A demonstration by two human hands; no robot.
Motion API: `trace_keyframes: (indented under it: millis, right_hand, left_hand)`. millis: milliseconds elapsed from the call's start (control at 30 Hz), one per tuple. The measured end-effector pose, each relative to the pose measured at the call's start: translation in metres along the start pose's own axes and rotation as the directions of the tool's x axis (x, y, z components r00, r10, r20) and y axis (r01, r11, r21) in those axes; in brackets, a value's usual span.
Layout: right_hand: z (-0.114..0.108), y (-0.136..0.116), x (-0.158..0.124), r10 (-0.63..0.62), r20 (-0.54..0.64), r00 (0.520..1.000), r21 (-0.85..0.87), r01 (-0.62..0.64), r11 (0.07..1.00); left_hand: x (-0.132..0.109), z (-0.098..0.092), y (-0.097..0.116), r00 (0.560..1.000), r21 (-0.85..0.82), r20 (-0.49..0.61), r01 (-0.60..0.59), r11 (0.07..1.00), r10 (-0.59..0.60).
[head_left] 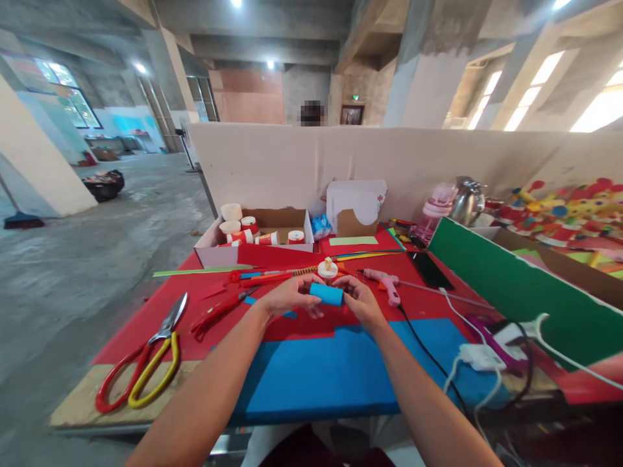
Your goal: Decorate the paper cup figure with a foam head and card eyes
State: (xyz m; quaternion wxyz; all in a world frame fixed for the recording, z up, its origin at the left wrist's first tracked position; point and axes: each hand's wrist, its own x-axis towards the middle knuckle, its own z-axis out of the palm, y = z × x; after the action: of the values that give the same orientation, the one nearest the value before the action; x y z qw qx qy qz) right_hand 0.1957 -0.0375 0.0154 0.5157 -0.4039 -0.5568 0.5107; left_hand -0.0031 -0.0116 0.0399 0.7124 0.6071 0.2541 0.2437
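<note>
A small blue paper tube (326,294) lies sideways between my two hands, above the red part of the tabletop. My left hand (291,295) holds its left end, with thumb and fingers closed around it. At the right end, my right hand (363,301) pinches the tube's edge with its fingertips. Just behind the tube stands a round white piece (328,268) with a small yellowish bit on top. A pink glue gun (388,285) rests to the right of my right hand. Left of my left hand lies a red-handled tool (219,314).
Large scissors (150,357) with red and yellow handles lie at the front left. A box of paper cups (204,254) stands at the back left. On the right are a phone (430,270), a green-sided box (479,292) and a charger with cables (481,357). Blue sheet (316,383) covers the front.
</note>
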Motion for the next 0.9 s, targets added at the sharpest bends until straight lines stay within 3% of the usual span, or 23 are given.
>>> trace_keyframes:
  millis: [167, 300, 500, 633, 800, 900]
  right_hand:
    - [-0.001, 0.000, -0.001, 0.109, -0.023, 0.994, 0.068, -0.107, 0.992]
    - [0.000, -0.003, -0.003, 0.148, -0.020, 0.989, 0.116, -0.145, 0.983]
    - [0.002, 0.000, -0.001, 0.086, 0.002, 0.996, 0.020, -0.086, 0.996]
    - [0.003, 0.001, -0.002, 0.126, 0.006, 0.992, 0.065, -0.126, 0.990]
    - [0.003, 0.001, -0.003, 0.145, 0.066, 0.987, 0.056, -0.149, 0.987]
    - [0.003, 0.002, -0.001, 0.079, 0.036, 0.996, 0.011, -0.080, 0.997]
  left_hand:
    - [-0.002, -0.007, 0.001, 0.999, -0.017, -0.025, -0.024, 1.000, 0.024]
    - [-0.002, -0.007, 0.003, 0.996, 0.082, -0.065, -0.049, 0.995, 0.054]
    - [0.008, 0.006, -0.006, 0.993, 0.126, -0.100, 0.080, 0.989, -0.067]
    - [0.014, 0.012, -0.011, 0.974, 0.052, -0.169, 0.165, 0.985, -0.154]
    - [0.016, 0.014, -0.012, 0.953, 0.059, -0.292, 0.099, 0.993, -0.078]
    - [0.016, 0.015, -0.012, 0.959, 0.072, -0.277, 0.085, 0.994, -0.062]
